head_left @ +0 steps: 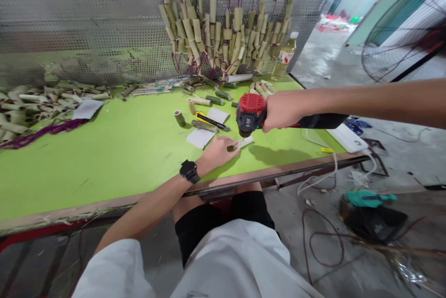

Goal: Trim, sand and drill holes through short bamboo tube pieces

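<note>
My right hand grips a red and black power drill, its nose pointing down at the green table. Just below the drill tip lies a short bamboo piece, pinched against the table by my left hand, which wears a black watch on the wrist. A small pale wood block sits under the drill tip beside the bamboo piece.
White paper sheets, a yellow utility knife and loose bamboo tubes lie behind my left hand. Strung bamboo bundles hang on the perforated metal wall. More tubes pile at far left. A bottle stands at the table's back right; cables trail on the floor.
</note>
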`<move>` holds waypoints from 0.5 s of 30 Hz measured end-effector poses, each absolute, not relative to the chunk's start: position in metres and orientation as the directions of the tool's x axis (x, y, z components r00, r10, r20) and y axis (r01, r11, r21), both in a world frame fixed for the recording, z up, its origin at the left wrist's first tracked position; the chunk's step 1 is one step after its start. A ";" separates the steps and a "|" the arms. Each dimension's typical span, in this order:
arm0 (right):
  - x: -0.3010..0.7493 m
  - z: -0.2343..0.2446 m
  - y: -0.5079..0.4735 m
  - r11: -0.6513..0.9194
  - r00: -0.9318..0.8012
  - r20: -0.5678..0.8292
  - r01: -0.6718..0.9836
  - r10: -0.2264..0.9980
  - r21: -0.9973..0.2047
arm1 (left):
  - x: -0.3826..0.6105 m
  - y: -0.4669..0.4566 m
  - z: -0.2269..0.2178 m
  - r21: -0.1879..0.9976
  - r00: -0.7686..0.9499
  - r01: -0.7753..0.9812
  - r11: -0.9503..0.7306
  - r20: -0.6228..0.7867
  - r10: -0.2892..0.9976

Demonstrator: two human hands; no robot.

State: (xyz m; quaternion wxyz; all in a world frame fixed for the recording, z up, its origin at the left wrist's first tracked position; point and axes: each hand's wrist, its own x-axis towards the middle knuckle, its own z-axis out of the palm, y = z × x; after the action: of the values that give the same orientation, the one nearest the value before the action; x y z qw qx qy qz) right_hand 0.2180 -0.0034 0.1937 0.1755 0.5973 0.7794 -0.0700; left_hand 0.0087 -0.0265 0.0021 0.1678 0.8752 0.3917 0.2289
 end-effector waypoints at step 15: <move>0.210 0.204 -0.012 0.273 -0.185 -0.397 0.945 0.899 0.179 | 0.010 -0.027 0.005 0.455 0.599 0.614 -0.645 0.263 0.756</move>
State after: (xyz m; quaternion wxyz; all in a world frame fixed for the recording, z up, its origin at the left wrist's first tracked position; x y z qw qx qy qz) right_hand 0.2104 -0.0123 0.2038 0.2170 0.6004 0.7679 -0.0531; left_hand 0.0100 -0.0267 0.0050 0.1612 0.8796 0.3894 0.2207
